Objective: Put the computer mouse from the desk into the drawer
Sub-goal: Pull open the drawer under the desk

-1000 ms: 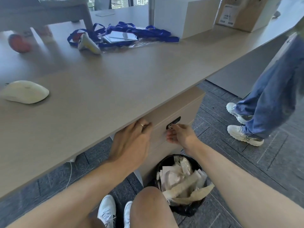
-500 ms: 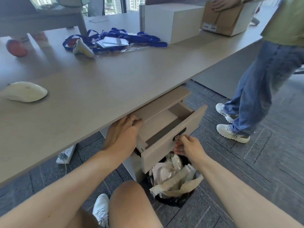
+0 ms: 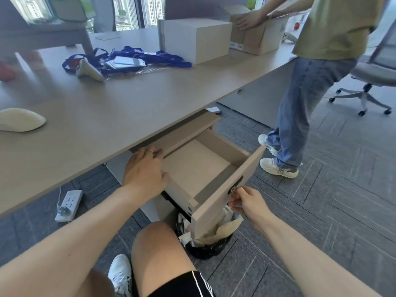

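A cream computer mouse lies on the wooden desk at the far left. Under the desk's front edge the drawer stands pulled far out, its bottom bare. My right hand pinches the key in the dark lock on the drawer's front panel. My left hand rests flat on the drawer's left side rail, fingers against the cabinet top, holding nothing.
A full black bin sits under the drawer front. Blue lanyards, a white box and a cardboard box lie farther back. Another person stands at the right; an office chair beyond. A power strip lies on the floor.
The drawer has gone from shut to pulled far out, drawn by my right hand on the key. My left hand moved from the drawer front's top edge onto the side rail.
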A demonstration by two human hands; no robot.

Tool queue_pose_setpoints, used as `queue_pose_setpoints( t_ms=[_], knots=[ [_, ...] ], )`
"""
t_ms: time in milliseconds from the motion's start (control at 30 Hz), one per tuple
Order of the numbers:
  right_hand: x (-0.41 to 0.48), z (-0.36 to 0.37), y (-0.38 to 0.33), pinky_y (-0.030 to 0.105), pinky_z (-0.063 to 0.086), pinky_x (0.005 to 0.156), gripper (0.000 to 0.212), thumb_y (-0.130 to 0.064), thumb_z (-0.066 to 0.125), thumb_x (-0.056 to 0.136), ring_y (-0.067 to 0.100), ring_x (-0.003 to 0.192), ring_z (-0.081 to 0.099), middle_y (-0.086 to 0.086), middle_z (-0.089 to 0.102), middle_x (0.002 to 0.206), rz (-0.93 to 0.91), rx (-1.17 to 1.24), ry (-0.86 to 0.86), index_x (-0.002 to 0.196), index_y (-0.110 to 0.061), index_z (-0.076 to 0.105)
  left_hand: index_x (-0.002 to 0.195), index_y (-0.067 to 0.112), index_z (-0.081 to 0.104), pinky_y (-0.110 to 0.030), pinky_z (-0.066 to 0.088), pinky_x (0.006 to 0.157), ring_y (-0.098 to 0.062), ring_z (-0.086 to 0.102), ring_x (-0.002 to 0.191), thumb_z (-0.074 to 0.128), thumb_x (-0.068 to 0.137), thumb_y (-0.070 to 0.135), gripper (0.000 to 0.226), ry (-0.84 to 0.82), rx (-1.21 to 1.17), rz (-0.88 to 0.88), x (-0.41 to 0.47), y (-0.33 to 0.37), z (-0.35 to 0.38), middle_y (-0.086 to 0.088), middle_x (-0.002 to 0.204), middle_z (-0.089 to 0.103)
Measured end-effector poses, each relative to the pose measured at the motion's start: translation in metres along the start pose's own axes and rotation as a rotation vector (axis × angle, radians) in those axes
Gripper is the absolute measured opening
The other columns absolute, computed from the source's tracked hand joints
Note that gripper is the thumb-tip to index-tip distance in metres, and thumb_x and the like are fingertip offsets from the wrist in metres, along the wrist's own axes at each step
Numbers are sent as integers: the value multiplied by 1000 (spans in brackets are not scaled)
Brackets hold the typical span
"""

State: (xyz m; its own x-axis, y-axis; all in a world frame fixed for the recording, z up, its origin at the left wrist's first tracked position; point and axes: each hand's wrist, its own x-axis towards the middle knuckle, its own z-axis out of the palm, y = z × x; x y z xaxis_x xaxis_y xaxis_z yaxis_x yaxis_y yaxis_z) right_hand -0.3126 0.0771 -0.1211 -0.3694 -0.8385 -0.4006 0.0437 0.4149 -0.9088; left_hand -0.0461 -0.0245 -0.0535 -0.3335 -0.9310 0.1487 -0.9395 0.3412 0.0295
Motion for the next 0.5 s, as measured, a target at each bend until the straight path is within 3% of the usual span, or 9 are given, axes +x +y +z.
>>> queue_pose_setpoints(
  t_ms=[333,500],
  knots=[
    [-10,-5,-6,30,50,62,28,-12,41,99,22,73,61,12,69,81,-1,-56,14,85,-6,64,147,15,39,-42,40,99,-29,38,129,55,86,46,70,-28,39,24,-1,0,-1,-8,149,42],
    [-9,-11,-18,46,55,81,29,-28,44,98,28,89,67,9,74,95,-27,-455,-13,93,-10,67,152,14,27,-44,38,107,-31,31,139,54,89,48,77,-176,53,54,4,-1,-12,-12,154,32]
  ],
)
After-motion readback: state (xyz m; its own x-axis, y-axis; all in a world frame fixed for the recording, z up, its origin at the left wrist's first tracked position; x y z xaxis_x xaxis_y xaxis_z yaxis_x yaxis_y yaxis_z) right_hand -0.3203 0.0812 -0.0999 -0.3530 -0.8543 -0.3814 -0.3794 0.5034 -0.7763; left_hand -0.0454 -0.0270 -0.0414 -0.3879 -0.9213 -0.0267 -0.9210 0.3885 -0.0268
